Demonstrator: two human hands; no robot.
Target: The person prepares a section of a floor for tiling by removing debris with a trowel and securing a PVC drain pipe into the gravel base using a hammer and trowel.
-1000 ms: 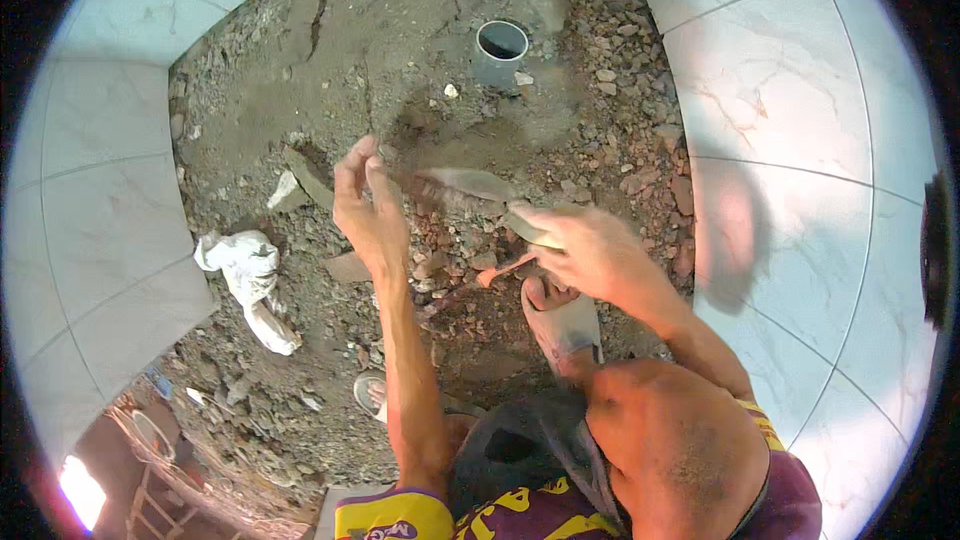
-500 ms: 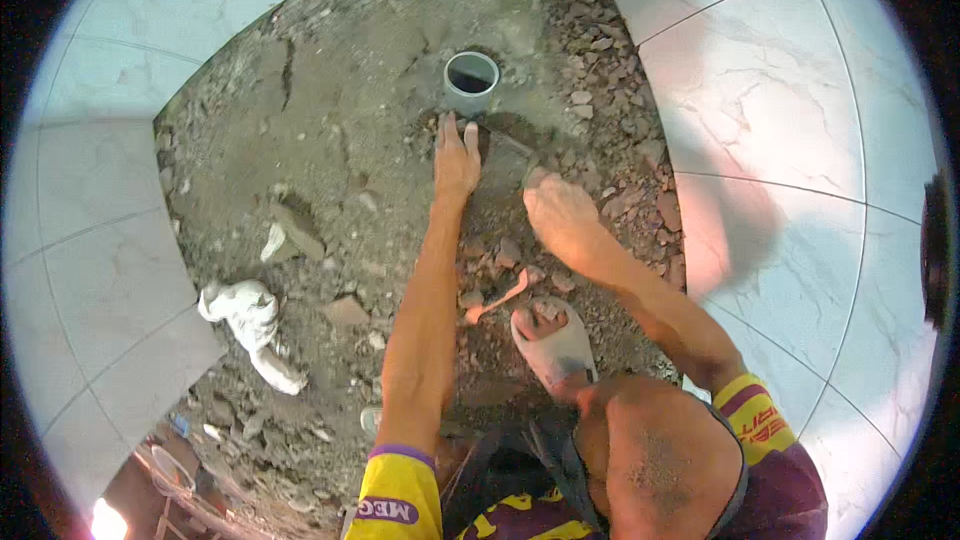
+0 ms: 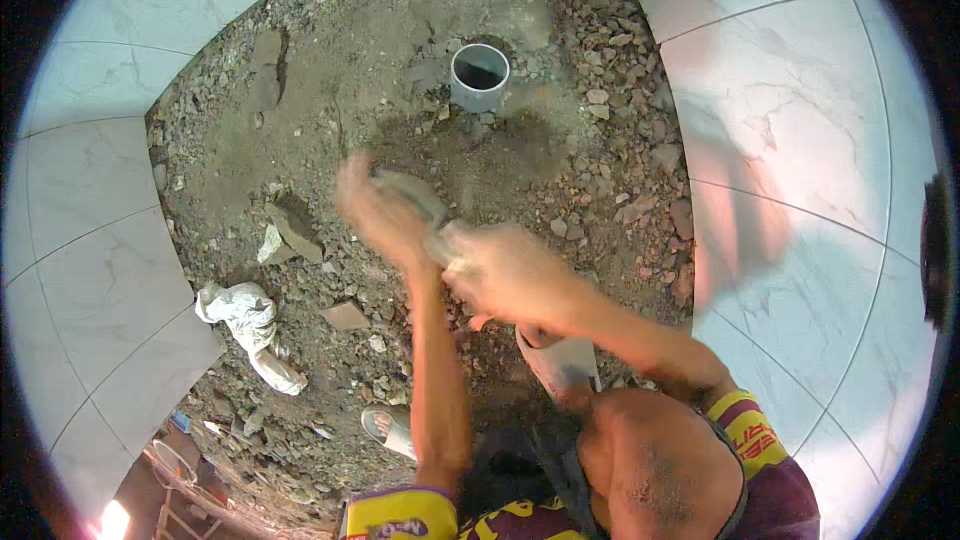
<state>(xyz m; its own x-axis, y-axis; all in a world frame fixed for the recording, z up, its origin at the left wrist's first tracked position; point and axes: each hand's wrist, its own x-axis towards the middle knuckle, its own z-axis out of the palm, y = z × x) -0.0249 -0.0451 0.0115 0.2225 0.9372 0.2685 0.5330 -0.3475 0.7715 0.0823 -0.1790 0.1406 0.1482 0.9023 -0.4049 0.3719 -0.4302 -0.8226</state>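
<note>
My right hand (image 3: pixel 505 270) is closed around the handle of a small trowel (image 3: pixel 412 192), whose grey, dirt-covered blade points up and left. Against the blade's left side lies my left hand (image 3: pixel 375 208), its fingers smeared by motion. Both hands are over the dug-up ground (image 3: pixel 330 120). Beyond them a grey plastic pipe (image 3: pixel 480 92) stands upright in the ground with its round mouth open. Dark loosened soil (image 3: pixel 500 145) lies just in front of the pipe. An orange tool (image 3: pixel 482 322) on the ground is mostly hidden under my right forearm.
Pale marbled floor tiles (image 3: pixel 790 120) border the ground on both sides. Broken rubble (image 3: pixel 620 70) lines the right edge. A crumpled white bag (image 3: pixel 250 325) and a flat stone (image 3: pixel 293 230) lie at left. My sandalled feet (image 3: pixel 560 360) are close below my arms.
Both hands have pulled back from the soil before the pipe and moved left and nearer. The trowel has come up with my right hand and now meets my left hand.
</note>
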